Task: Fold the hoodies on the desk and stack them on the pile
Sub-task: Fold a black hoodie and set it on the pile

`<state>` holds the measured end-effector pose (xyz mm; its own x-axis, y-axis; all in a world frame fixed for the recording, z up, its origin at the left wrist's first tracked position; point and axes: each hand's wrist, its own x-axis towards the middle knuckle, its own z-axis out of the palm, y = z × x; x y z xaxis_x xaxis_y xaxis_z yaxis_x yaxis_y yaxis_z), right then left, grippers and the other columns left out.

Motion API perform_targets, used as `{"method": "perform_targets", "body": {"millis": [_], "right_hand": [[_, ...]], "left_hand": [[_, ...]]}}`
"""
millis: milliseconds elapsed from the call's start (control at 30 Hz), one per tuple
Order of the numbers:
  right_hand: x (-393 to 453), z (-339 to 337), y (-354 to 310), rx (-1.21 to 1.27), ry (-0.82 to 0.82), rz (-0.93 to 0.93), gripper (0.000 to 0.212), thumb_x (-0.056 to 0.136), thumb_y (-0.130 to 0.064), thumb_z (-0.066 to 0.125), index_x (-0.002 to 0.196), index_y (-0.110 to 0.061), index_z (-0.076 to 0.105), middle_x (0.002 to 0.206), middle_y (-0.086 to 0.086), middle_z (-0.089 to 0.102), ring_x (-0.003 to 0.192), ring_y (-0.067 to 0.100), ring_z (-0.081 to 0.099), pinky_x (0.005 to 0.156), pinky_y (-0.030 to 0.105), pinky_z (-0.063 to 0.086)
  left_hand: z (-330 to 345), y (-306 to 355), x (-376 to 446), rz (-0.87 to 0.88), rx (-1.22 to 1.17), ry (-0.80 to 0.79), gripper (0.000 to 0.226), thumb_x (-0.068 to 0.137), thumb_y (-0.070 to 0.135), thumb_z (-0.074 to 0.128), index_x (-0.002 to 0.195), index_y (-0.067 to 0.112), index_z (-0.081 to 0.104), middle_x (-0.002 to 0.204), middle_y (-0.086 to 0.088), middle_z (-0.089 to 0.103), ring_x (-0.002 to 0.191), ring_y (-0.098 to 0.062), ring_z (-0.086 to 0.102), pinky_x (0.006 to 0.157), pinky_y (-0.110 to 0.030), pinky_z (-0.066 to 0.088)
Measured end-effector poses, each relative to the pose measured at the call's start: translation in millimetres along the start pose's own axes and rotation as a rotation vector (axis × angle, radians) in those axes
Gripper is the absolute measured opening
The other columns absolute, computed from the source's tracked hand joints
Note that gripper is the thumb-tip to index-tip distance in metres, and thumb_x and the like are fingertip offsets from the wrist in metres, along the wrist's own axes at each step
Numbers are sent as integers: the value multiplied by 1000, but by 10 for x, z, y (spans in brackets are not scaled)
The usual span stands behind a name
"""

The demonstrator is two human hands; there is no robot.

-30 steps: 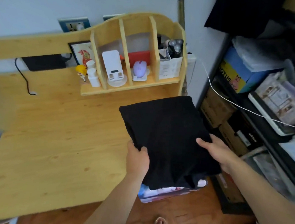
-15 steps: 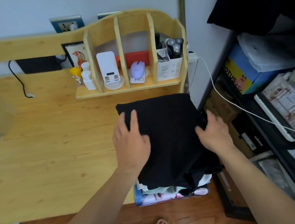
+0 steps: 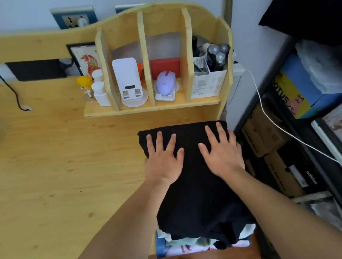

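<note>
I see the folded hoodie (image 3: pixel 197 188) on top of the pile (image 3: pixel 205 242) at the bench's (image 3: pixel 56 169) right front corner. My left hand (image 3: pixel 163 160) and right hand (image 3: pixel 221 154) lie flat, side by side, on its far half. Behind it stands the organizer shelf (image 3: pixel 152 108); right of the bench stands a storage rack (image 3: pixel 291 160).

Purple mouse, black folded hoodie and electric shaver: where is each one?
purple mouse (image 3: pixel 166 83), head view, middle of its top shell.
black folded hoodie (image 3: pixel 198 196), head view, bare centre of the fabric.
electric shaver (image 3: pixel 218 53), head view, its three-head top.
</note>
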<state>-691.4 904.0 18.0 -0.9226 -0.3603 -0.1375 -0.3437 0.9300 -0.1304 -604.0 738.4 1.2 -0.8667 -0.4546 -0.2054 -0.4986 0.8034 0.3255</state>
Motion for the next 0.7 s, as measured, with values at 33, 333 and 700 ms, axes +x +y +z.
{"method": "perform_targets", "body": {"millis": [33, 333, 700], "right_hand": [[-18, -13, -5, -12, -7, -3, 68, 99, -66, 16, 160, -39, 1, 169, -2, -6, 154, 33, 4, 121, 53, 22], [-549, -321, -1176, 48, 87, -223, 48, 103, -30, 43, 150, -20, 44, 164, 9, 26, 154, 30, 11, 125, 47, 7], [-1543, 810, -4556, 238, -336, -589, 37, 104, -25, 44, 139, -21, 57, 142, 2, 55, 136, 23, 42, 109, 37, 39]], "left_hand": [[-32, -20, -23, 14, 8, -15, 64, 101, 66, 19, 160, 47, 2, 171, 8, -12, 153, -26, -28, 112, -51, 44], [-468, -1137, -698, -30, -77, -105, 62, 107, 53, 28, 162, 40, 4, 171, -7, 7, 156, -29, 15, 119, -47, 33], [-1124, -4584, -2229, -394, -529, -21, 22, 105, 30, 51, 119, 27, 68, 115, 8, 69, 80, -4, 63, 70, -23, 48]]}}
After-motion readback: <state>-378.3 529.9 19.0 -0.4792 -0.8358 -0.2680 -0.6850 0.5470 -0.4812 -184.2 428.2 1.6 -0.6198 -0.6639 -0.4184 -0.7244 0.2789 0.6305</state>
